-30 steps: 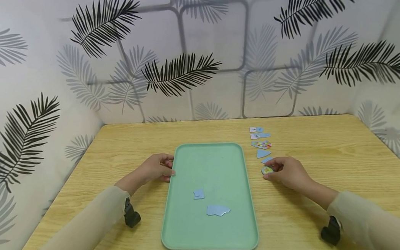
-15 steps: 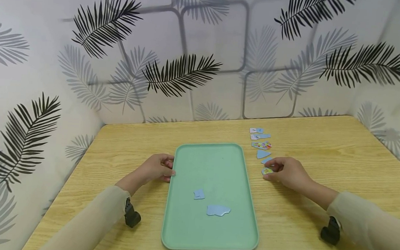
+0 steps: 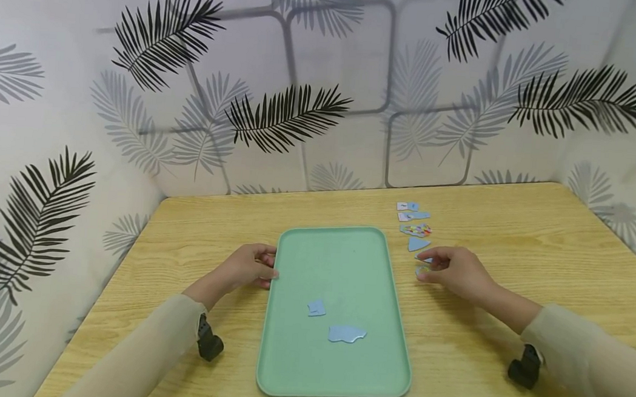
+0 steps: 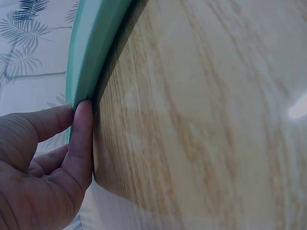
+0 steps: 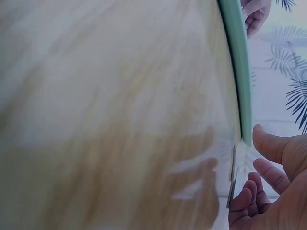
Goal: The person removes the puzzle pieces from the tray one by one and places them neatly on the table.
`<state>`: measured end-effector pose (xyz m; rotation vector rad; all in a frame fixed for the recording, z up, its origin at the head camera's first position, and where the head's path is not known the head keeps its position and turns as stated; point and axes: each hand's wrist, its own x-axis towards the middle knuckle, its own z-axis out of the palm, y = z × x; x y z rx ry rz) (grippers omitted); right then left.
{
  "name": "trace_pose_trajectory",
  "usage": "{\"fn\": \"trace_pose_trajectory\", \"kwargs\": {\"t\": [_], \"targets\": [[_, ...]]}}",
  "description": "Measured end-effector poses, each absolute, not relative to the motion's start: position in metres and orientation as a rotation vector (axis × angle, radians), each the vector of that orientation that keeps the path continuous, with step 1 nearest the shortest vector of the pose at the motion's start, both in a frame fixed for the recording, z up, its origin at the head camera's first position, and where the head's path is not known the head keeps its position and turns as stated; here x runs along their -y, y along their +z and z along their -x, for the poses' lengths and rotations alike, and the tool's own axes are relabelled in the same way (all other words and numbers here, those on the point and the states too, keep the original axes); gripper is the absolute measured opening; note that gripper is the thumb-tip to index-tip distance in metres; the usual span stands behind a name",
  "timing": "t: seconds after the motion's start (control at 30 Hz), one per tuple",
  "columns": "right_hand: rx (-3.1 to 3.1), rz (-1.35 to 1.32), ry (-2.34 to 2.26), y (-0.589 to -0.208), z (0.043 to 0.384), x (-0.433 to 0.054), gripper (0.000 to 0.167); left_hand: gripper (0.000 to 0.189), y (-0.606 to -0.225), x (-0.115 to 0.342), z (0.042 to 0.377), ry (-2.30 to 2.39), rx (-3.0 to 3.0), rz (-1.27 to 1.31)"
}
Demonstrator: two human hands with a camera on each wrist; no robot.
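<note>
On the wooden table lies a mint-green tray [image 3: 335, 369], its left rim pinched between the thumb and fingers of my left hand [image 3: 249, 266]. In the left wrist view, the left thumb [image 4: 83, 117] lies along the tray's side. My right hand [image 3: 460, 273] is just right of the tray, thumb and forefinger spread apart over a flat puzzle piece with a yellow-green print [image 3: 422, 270], which the hand partly covers. Under the forefinger a small blue piece [image 3: 422, 257] shows in part. Inside the tray are a small pale blue piece [image 3: 316, 308] and a larger wavy-edged one [image 3: 347, 334].
Beyond the right hand, more pieces form a column: a blue triangular piece [image 3: 418, 244], a multicoloured piece [image 3: 417, 230], a long blue-and-white piece [image 3: 413, 216] and a small one [image 3: 407, 206]. A leaf-patterned wall [image 3: 348, 146] stands behind the table [image 3: 512, 235].
My right thumb and forefinger have parted from the yellow-green piece, and the hand has shifted slightly. The left hand and the tray have stayed put.
</note>
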<state>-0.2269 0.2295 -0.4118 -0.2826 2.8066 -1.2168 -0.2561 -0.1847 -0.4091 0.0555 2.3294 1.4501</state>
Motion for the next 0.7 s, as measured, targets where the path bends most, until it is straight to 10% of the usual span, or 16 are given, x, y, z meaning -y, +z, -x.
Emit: {"fn": "trace_pose_trajectory", "kwargs": {"t": [0.7], "targets": [[-2.647, 0.369, -1.455, -0.399, 0.205, -0.185, 0.038, 0.055, -0.409, 0.184, 0.256, 1.450, -2.333, -0.030]]}}
